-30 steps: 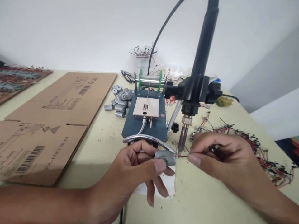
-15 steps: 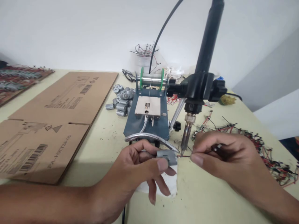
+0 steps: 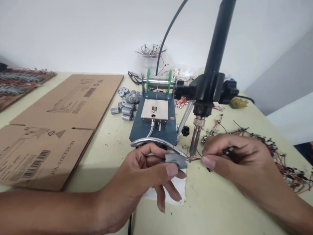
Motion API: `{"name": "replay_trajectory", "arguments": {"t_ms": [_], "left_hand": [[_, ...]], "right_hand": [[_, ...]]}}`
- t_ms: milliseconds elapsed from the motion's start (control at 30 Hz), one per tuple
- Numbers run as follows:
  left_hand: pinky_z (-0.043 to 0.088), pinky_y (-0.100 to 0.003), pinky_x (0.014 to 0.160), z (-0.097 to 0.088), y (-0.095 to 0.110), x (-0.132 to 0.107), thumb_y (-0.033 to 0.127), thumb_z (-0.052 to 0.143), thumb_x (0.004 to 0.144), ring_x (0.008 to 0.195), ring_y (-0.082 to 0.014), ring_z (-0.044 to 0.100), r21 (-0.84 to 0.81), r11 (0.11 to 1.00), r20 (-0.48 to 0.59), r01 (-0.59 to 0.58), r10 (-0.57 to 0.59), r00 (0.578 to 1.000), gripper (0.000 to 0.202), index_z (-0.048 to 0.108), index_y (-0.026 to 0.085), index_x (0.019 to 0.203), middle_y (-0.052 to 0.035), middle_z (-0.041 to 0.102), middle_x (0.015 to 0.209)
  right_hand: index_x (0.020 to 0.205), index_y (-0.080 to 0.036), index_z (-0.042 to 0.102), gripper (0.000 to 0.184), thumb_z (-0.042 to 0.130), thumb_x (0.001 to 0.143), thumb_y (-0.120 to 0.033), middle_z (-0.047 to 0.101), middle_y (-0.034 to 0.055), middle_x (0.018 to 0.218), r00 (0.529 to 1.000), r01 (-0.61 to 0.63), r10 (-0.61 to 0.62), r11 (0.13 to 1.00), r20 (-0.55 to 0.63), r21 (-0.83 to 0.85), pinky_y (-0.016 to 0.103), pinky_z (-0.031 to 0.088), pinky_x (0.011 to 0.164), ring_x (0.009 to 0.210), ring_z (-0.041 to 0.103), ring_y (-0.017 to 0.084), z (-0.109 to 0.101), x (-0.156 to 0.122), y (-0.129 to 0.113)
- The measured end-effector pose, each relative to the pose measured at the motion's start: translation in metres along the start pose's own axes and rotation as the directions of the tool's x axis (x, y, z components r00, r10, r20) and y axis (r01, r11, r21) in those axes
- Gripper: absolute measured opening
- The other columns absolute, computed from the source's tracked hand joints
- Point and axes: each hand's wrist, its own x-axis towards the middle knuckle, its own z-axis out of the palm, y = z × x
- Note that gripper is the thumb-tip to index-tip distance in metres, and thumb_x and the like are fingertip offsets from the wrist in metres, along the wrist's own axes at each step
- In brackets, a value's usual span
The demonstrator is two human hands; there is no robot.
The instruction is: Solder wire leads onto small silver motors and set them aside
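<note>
My left hand (image 3: 144,178) pinches a small grey motor (image 3: 176,161) between thumb and fingers, its end turned toward the tip of the clamped soldering iron (image 3: 195,140). My right hand (image 3: 234,160) is closed in a pinch on a thin red wire (image 3: 195,159), whose end meets the motor right under the iron tip. A flexible metal solder feed tube (image 3: 156,142) curves from the blue solder feeder stand (image 3: 154,125) to the same spot. A white cloth (image 3: 179,189) lies beneath my left fingers.
A pile of grey motors (image 3: 127,102) sits left of the stand, with a green solder spool (image 3: 158,83) on top of it. Flattened cardboard (image 3: 56,120) covers the table's left. Tangled red and black wires (image 3: 281,160) spread on the right. A clear tub of parts (image 3: 150,58) stands at the back.
The view has shifted slightly. Both hands have stayed together at the iron tip, with the motor and the wire end held against it; my right hand has edged a little closer.
</note>
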Motion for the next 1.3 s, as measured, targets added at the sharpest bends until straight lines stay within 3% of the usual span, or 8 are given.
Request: {"name": "replay_trajectory", "arguments": {"t_ms": [167,433,867,1300], "left_hand": [[0.056,-0.012,0.045,0.0006,0.0004,0.0006,0.019,0.083,0.088,0.059,-0.0104,0.075,-0.061,0.998,0.022,0.018,-0.017,1.0,0.018,0.065,0.016,0.088,-0.0042,0.082,0.087],[0.055,-0.012,0.043,0.0016,0.0017,0.0012,0.024,0.082,0.09,0.053,-0.0094,0.072,-0.081,0.996,0.003,0.046,-0.046,0.999,0.021,0.062,0.015,0.09,-0.0068,0.083,0.085],[0.054,-0.012,0.043,0.0009,-0.002,-0.0021,0.023,0.085,0.086,0.057,-0.0117,0.074,-0.067,0.996,-0.008,0.052,-0.053,0.999,0.022,0.064,0.016,0.089,-0.0038,0.081,0.082],[0.055,-0.012,0.045,-0.0001,-0.0019,-0.0012,0.021,0.083,0.087,0.058,-0.0107,0.074,-0.055,0.997,0.009,0.047,-0.047,0.999,0.02,0.064,0.015,0.087,-0.0024,0.081,0.082]], "right_hand": [[0.066,-0.026,0.076,0.018,0.093,0.072,-0.032,0.063,-0.0011,0.057,1.0,0.016,-0.016,1.0,0.003,0.005,0.023,0.034,0.042,0.05,0.045,0.011,0.0001,-0.0017,-0.0013],[0.066,-0.027,0.077,0.018,0.094,0.07,-0.028,0.064,-0.0027,0.056,1.0,0.021,-0.021,0.999,0.012,0.048,0.02,0.033,0.042,0.049,0.045,0.009,0.0021,-0.0003,-0.0028],[0.067,-0.026,0.077,0.02,0.094,0.07,-0.036,0.064,0.0003,0.06,1.0,0.024,-0.025,0.999,-0.018,-0.03,0.025,0.032,0.041,0.051,0.047,0.012,0.0006,-0.0019,-0.0019],[0.065,-0.027,0.076,0.021,0.096,0.067,-0.035,0.064,0.0007,0.062,0.999,0.023,-0.024,0.999,-0.033,-0.025,0.025,0.032,0.04,0.052,0.046,0.013,0.0023,-0.0028,-0.002]]}}
